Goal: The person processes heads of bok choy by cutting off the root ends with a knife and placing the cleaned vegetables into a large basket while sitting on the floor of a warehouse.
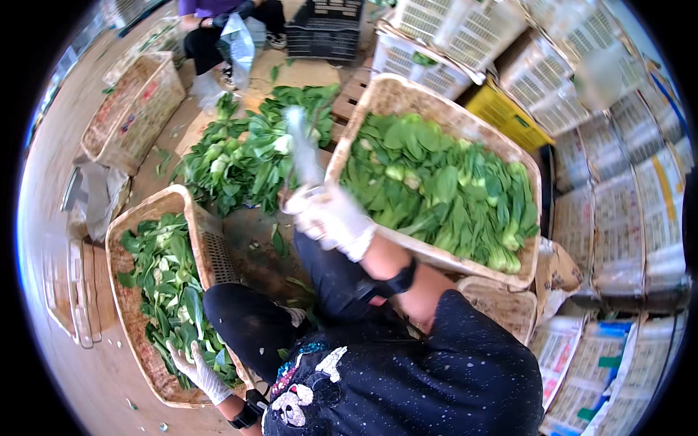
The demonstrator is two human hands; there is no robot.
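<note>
My right hand (330, 220), in a white glove, grips a knife (305, 150) whose blade is blurred and points away from me. Beyond the blade, bok choy (240, 155) lies piled on the floor. To the right, a large plastic crate (436, 245) holds rows of bok choy heads (447, 185). My left hand (199, 373), also gloved, is at the near end of the left crate (188, 204), fingers spread over loose green leaves (169, 278). Nothing shows held in it.
Another person (218, 27) sits at the top beside a clear plastic bag (238, 46). A black crate (324, 32), a yellow crate (507, 114) and stacked white crates (616, 223) stand behind and to the right. A stained crate (133, 111) is at the upper left.
</note>
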